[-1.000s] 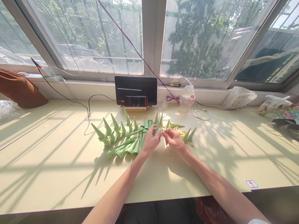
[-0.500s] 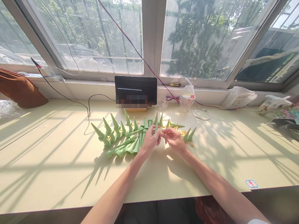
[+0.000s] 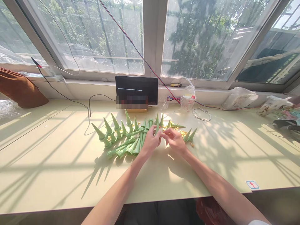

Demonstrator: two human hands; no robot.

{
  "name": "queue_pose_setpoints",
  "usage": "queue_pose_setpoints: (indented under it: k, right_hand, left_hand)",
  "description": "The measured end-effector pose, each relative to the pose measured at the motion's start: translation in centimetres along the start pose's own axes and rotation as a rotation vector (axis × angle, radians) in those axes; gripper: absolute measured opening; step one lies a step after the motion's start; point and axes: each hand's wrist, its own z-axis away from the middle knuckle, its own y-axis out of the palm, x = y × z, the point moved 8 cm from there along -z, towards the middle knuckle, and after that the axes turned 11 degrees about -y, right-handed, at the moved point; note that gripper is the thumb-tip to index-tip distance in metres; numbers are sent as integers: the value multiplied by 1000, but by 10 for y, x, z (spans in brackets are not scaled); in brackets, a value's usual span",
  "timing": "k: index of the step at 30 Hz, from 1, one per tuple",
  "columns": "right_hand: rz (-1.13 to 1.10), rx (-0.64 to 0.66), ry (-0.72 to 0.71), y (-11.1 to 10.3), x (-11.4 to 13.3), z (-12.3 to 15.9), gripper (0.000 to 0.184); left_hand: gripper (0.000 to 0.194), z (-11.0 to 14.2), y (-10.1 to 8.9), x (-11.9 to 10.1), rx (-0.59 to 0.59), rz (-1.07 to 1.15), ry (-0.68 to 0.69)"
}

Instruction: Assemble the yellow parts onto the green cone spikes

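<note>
My left hand is closed around a green plastic spike, its narrow tip pointing up between thumb and fingers. Close beside it, my right hand has its thumb and fingertips pinched together at the spike's lower part; whatever lies between them is too small to make out. Left of the hands, several green spikes stand point up, and in front of them more long green spikes lie in a fanned pile. Small yellow pieces lie behind the right hand, partly covered by it. Two short spikes stand to its right.
A dark tablet leans at the back by the window. Beyond the hands are a plastic-wrapped cup, a coiled white cable and plastic bags. A brown cloth item sits far left. A sticker marks the front edge.
Hardly anything differs. Both hands stay in the same place with the spike, and the fingertips shift only very slightly.
</note>
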Motion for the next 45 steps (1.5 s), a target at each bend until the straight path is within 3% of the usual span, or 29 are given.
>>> queue_pose_setpoints:
  k: [25,36,45]
  right_hand:
    - [160,79,65,2,-1,0,47]
    - [42,77,43,6,-3,2,28]
    - [67,87,59,7,-2,2,33]
  left_hand:
    - [23,4,5,-5,60,-8,16]
    - [24,3,-3,-3,-31,10,-10]
    - [26,0,-2,-1,-16,-15,28]
